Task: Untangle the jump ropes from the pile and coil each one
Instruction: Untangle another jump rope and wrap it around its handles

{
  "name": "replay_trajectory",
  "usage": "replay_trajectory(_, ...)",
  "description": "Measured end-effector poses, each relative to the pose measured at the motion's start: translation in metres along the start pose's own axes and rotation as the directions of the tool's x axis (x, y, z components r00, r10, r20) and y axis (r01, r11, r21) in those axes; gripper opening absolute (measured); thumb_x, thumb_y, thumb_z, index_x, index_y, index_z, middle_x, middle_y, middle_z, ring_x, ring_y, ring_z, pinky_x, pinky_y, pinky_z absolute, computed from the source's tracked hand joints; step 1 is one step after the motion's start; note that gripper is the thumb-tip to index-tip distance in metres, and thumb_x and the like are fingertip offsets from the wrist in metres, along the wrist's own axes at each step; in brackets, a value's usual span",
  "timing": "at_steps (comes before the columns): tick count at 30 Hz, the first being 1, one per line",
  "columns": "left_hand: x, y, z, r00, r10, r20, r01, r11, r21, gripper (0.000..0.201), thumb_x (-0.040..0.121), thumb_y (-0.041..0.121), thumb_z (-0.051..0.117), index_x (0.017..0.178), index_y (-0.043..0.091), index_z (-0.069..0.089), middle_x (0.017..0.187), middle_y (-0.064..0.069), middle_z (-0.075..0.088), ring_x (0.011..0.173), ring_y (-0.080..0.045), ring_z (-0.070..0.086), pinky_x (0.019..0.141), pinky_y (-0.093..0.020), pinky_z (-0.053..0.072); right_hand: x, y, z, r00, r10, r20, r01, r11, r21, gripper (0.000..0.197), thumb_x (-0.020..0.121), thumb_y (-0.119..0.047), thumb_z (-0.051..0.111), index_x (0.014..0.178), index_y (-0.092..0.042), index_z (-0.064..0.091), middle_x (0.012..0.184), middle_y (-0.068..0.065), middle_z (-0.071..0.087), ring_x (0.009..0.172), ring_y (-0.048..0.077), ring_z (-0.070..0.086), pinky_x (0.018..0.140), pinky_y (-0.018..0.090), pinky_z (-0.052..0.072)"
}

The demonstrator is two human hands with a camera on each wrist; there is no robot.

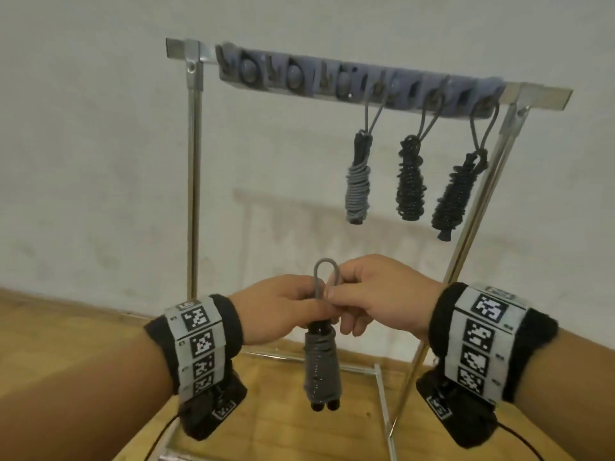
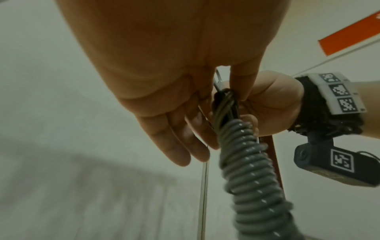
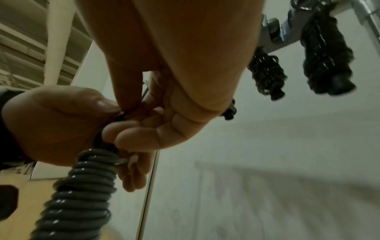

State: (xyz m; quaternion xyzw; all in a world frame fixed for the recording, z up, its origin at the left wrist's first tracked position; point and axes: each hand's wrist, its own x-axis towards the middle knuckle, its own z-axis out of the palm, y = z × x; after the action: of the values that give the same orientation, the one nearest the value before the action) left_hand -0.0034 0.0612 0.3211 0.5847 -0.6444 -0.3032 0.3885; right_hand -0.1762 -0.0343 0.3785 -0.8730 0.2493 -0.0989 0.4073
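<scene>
A grey jump rope [image 1: 322, 367] wound tightly round its two black handles hangs upright in front of me, a small loop [image 1: 325, 271] standing up from its top. My left hand [image 1: 283, 309] grips the bundle near the top, below the loop. My right hand [image 1: 369, 299] pinches the loop's right strand between thumb and forefinger. The coil [image 2: 252, 172] fills the left wrist view beside my fingers [image 2: 180, 146], and the same coil [image 3: 82, 191] shows in the right wrist view. Three coiled ropes hang from the rack: a grey one [image 1: 357, 191] and two black ones [image 1: 410, 181] [image 1: 456, 194].
A metal rack [image 1: 194, 181] stands against the white wall, with a hook rail [image 1: 319, 78] along its top bar; the hooks at the left hang bare. Its slanted right leg [image 1: 466, 247] runs down past my right wrist. The floor [image 1: 66, 327] is wood.
</scene>
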Motion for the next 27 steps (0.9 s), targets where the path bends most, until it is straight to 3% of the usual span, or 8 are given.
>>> replay_trajectory(4, 0.000, 0.042, -0.045, 0.999, 0.004, 0.045, -0.007, 0.999, 0.051, 0.032, 0.075, 0.059, 0.075, 0.100, 0.038, 0.076, 0.110, 0.002, 0.078, 0.107, -0.025, 0.072, 0.104, -0.054, 0.054, 0.001, -0.038, -0.020, 0.999, -0.037, 0.000, 0.037, 0.999, -0.015, 0.016, 0.099, -0.012, 0.061, 0.101, 0.002, 0.069, 0.083, 0.012, 0.071, 0.067, 0.019, 0.070, 0.065, 0.032, 0.059)
replay_trajectory(7, 0.003, 0.065, -0.073, 0.997, -0.033, 0.070, 0.025, 0.994, 0.102, 0.028, 0.080, 0.052, 0.076, 0.098, 0.032, 0.078, 0.104, 0.003, 0.079, 0.099, -0.018, 0.074, 0.098, -0.047, 0.058, 0.003, -0.058, -0.035, 0.998, -0.050, -0.024, 0.049, 0.999, -0.006, 0.018, 0.099, -0.011, 0.061, 0.104, 0.006, 0.068, 0.082, 0.013, 0.070, 0.066, 0.020, 0.069, 0.061, 0.030, 0.058)
replay_trajectory(10, 0.008, 0.085, -0.095, 0.995, -0.074, 0.069, 0.068, 0.994, 0.091, 0.015, 0.087, 0.043, 0.074, 0.092, 0.029, 0.078, 0.105, -0.002, 0.081, 0.101, -0.021, 0.078, 0.095, -0.041, 0.059, 0.008, -0.070, -0.053, 0.997, -0.057, -0.050, 0.056, 0.998, -0.014, 0.017, 0.099, -0.010, 0.060, 0.104, 0.006, 0.067, 0.081, 0.012, 0.070, 0.065, 0.020, 0.069, 0.060, 0.031, 0.058)
replay_trajectory(14, 0.023, 0.107, -0.112, 0.998, -0.064, -0.026, 0.067, 0.989, 0.130, 0.008, 0.101, 0.026, 0.070, 0.100, 0.020, 0.075, 0.105, -0.004, 0.082, 0.100, -0.023, 0.078, 0.091, -0.041, 0.059, 0.016, -0.081, -0.074, 0.992, -0.085, -0.098, 0.083, 0.996, -0.018, 0.017, 0.100, -0.011, 0.060, 0.102, 0.003, 0.068, 0.078, 0.010, 0.071, 0.064, 0.019, 0.069, 0.061, 0.031, 0.058)
replay_trajectory(21, 0.057, 0.121, -0.124, 0.982, 0.029, -0.189, -0.004, 0.991, 0.131, 0.014, 0.102, 0.025, 0.069, 0.091, 0.021, 0.076, 0.092, -0.004, 0.082, 0.087, -0.020, 0.080, 0.078, -0.034, 0.061, 0.036, -0.095, -0.096, 0.971, -0.126, -0.203, 0.120, 0.992, -0.040, 0.020, 0.100, -0.013, 0.061, 0.102, 0.007, 0.068, 0.075, 0.010, 0.073, 0.063, 0.021, 0.070, 0.061, 0.033, 0.061)
replay_trajectory(27, 0.073, 0.121, -0.145, 0.930, 0.123, -0.346, -0.070, 0.984, 0.161, 0.014, 0.100, 0.021, 0.070, 0.089, 0.015, 0.077, 0.084, -0.003, 0.081, 0.081, -0.020, 0.080, 0.075, -0.035, 0.064, 0.056, -0.103, -0.108, 0.932, -0.179, -0.315, 0.183, 0.983, -0.019, 0.016, 0.093, -0.014, 0.067, 0.094, 0.001, 0.074, 0.071, 0.007, 0.071, 0.057, 0.017, 0.068, 0.058, 0.029, 0.059)
